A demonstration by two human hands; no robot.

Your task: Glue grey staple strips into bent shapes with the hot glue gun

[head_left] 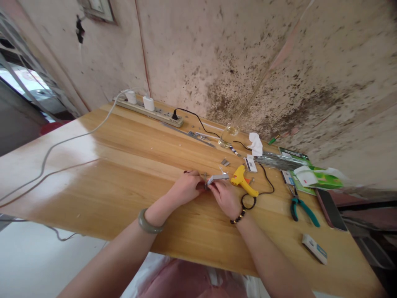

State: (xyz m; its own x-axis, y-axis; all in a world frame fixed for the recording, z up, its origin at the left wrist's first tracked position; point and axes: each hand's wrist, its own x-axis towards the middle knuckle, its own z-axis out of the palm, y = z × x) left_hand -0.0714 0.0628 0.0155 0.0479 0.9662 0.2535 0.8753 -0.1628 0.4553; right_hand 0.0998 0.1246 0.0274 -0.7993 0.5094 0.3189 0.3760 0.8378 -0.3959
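Over the middle of the wooden table, my left hand [188,185] and my right hand [225,197] meet, fingertips almost touching. A small grey strip-like piece [218,177] lies between them, pinched in my right fingers and folded at its left end. The fingers of my left hand are closed around a thin, greyish part [205,178] beside that end; its kind is too small to make out. Just right of my right hand lies a yellow glue gun [243,181]. Small grey pieces [225,162] rest on the wood beyond my fingers.
A power strip [149,111] with plugs runs along the wall. A glass jar [228,135], a bundle of thin wires [274,159] and a green tissue pack [319,177] stand at the back right. Teal-handled pliers [302,207], a phone [330,210] and a small box [314,249] lie rightward.
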